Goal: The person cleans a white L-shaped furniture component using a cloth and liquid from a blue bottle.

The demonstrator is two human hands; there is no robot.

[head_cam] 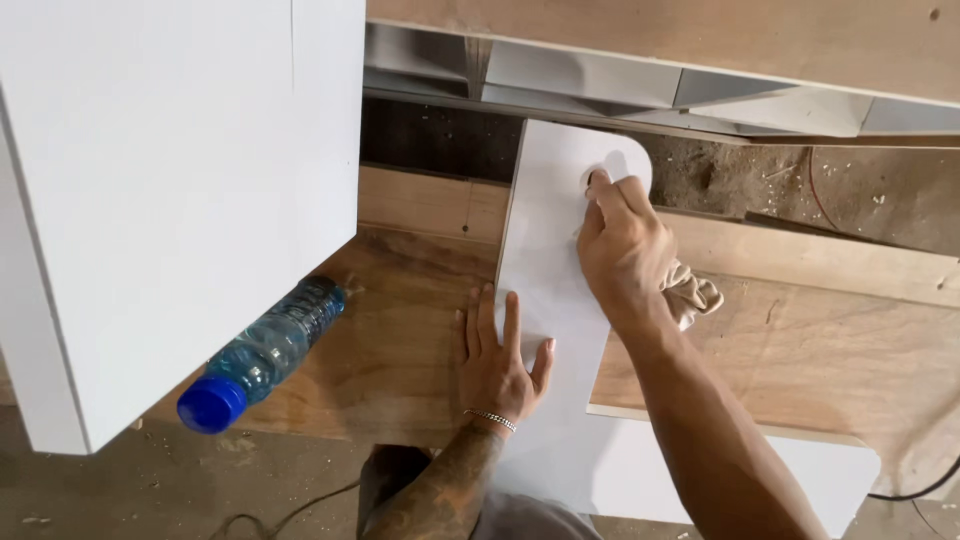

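A white panel [545, 240] with a rounded far end and an oval cut-out lies on a plywood bench [420, 300]. My left hand [497, 357] presses flat on the panel's near left part, fingers spread. My right hand [626, 248] is closed around a beige rag [693, 293] and pushes it against the panel beside the cut-out. The rag hangs out from under the palm.
A large white board [170, 190] stands at the left. A clear plastic bottle with a blue cap [262, 355] lies on its side below it. Another white panel [740, 475] rests near the front right. Sawdust covers the bench's far right; a black cable [925, 490] runs there.
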